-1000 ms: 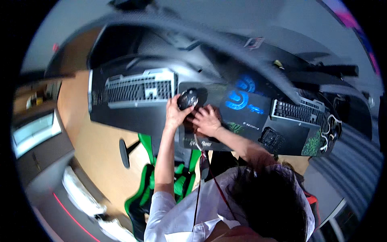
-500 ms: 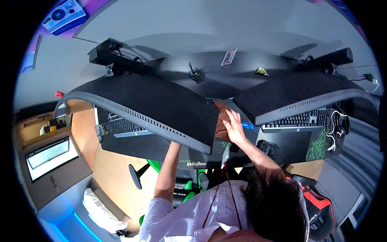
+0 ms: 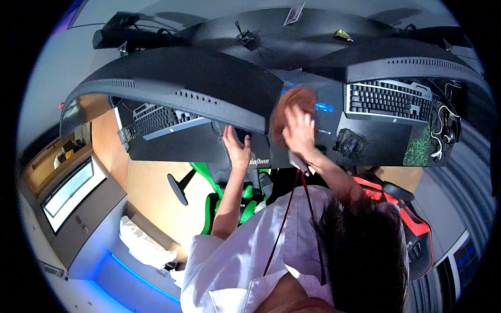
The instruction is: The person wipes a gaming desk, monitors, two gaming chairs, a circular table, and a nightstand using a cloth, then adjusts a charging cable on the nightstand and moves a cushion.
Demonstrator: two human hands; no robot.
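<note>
Centrally, one reddish-brown cloth point(image 3: 298, 98) lies near the black tabletop's point(image 3: 182, 148) front edge, under the right hand point(image 3: 300, 129), fingers spread; leftward, a strip runs between a black-and-silver keyboard point(image 3: 166, 119) and that edge, where the left hand point(image 3: 238, 151) curves, its grip impossible to tell; two such keyboards, two curved black monitors point(image 3: 209, 73)

Right grip point(image 3: 299, 130) motion-blurred, brown cloth point(image 3: 292, 100) under it smeared. Blue light strip point(image 3: 143, 277) glows well left of it; monitor point(image 3: 193, 78) beyond-left bows; corners black.
</note>
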